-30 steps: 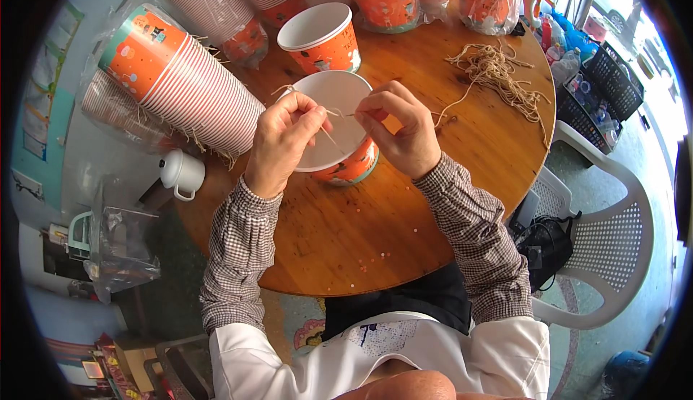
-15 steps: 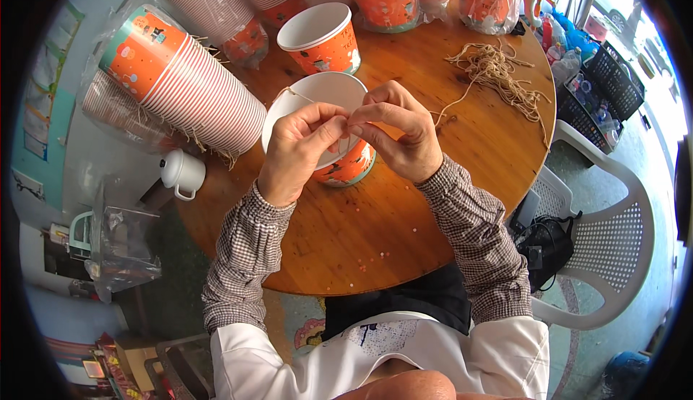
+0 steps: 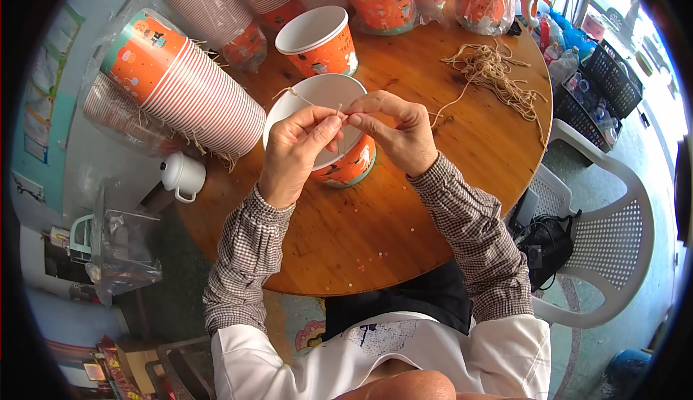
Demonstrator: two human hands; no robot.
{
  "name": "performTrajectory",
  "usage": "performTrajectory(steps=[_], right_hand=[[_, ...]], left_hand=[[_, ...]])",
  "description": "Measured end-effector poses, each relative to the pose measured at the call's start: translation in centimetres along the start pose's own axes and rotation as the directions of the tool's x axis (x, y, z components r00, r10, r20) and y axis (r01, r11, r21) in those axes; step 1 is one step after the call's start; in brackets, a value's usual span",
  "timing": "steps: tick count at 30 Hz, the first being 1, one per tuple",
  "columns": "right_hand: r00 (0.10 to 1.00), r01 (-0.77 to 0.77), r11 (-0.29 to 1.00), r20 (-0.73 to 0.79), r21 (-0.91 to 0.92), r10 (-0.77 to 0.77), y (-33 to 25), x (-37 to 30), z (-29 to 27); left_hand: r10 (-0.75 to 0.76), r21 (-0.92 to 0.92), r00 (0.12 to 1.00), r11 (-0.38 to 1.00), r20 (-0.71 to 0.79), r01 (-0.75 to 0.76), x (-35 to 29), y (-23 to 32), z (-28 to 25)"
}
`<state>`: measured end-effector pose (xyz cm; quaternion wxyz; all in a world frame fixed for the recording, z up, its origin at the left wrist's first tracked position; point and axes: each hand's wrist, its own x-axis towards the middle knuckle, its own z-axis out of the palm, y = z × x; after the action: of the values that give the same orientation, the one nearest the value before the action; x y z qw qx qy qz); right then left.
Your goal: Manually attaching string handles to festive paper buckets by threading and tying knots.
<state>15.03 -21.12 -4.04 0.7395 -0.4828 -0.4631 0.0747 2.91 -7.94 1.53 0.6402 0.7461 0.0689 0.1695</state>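
Note:
A paper bucket [image 3: 350, 167] with orange printed sides and a white inside stands on the wooden table in front of me. Over its opening, my left hand [image 3: 294, 151] and my right hand [image 3: 398, 127] meet, thumbs and forefingers pinched on a thin beige string [image 3: 340, 108]. A small loop or knot of it pokes up between the fingertips. From the bucket's far-left rim, a length of this string runs to my left hand. On the right, a strand leads from near my right hand to a tangled pile of string [image 3: 498, 75].
Two nested buckets [image 3: 325, 52] stand just behind. At left leans a long bucket stack [image 3: 198, 86], beside a lidded white enamel mug [image 3: 185, 175]. Bagged stacks [image 3: 382, 10] line the far edge. Right of the table are a white plastic chair [image 3: 621, 245] and a black crate [image 3: 588, 122].
My right fingers have come down and flattened beside the left fingertips, and the string's small loop now shows above them. My left hand has hardly moved.

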Motion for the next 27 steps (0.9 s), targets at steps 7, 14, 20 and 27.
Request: performTrajectory(steps=[7, 14, 20, 27], right_hand=[[0.99, 0.132, 0.955, -0.012, -0.267, -0.141, -0.33, -0.13, 0.48], [0.982, 0.182, 0.929, 0.008, -0.321, -0.19, -0.22, -0.1, 0.63], [0.985, 0.169, 0.928, 0.016, -0.332, -0.174, -0.25, -0.03, 0.54], [0.971, 0.225, 0.899, 0.017, -0.375, -0.236, -0.1, -0.07, 0.58]], left_hand=[[0.038, -0.008, 0.999, 0.999, -0.029, -0.038, 0.31, -0.36, -0.19], [0.152, 0.23, 0.986, 0.964, -0.064, -0.133, -0.05, -0.58, -0.32], [0.242, 0.375, 0.97, 0.901, -0.022, -0.216, -0.04, -0.75, 0.0], [0.168, 0.312, 0.986, 0.936, 0.016, -0.165, 0.28, -0.3, -0.35]])
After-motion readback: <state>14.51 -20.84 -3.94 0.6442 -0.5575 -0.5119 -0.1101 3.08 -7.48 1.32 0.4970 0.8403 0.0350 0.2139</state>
